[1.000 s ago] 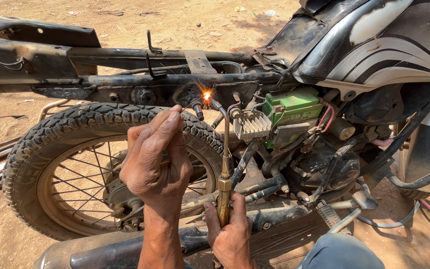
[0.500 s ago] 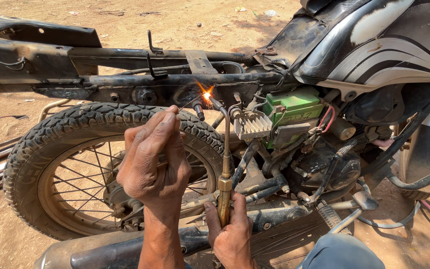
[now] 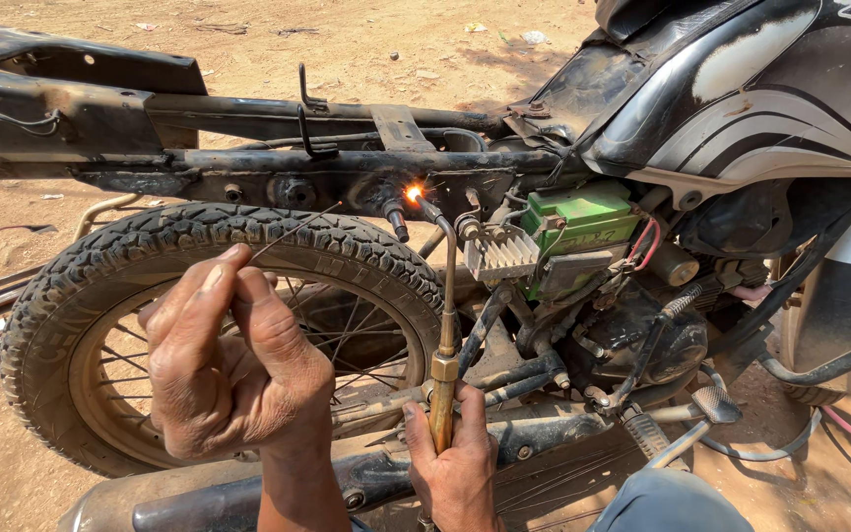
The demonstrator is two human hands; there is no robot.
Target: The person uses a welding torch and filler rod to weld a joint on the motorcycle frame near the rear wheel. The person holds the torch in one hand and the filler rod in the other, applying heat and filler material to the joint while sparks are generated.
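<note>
The right hand [image 3: 460, 463] is clamped around the brass grip of a gas torch [image 3: 443, 325], held upright so that its bent tip meets the black motorcycle frame [image 3: 278, 163] at twelve o'clock from the hand, where an orange flame [image 3: 413, 193] glows on the rail. The left hand [image 3: 224, 365], at nine o'clock from the right, is pinched shut on a thin filler rod [image 3: 293, 230], angled toward two o'clock so that its free end points at the heated spot; the end stands short of the flame (not touching the metal).

Behind both hands lies the rear wheel [image 3: 219, 315], its spokes and knobbed tyre filling the gap under the rail. At three o'clock from the flame sit a green battery [image 3: 578, 219] and a finned metal block [image 3: 499, 254], close to the heat, with red wires [image 3: 647, 241] beside them. The tank and side panel [image 3: 741, 99] overhang at one o'clock. The exhaust pipe [image 3: 110, 502] runs under the wrists. Sandy ground [image 3: 347, 39] lies beyond.
</note>
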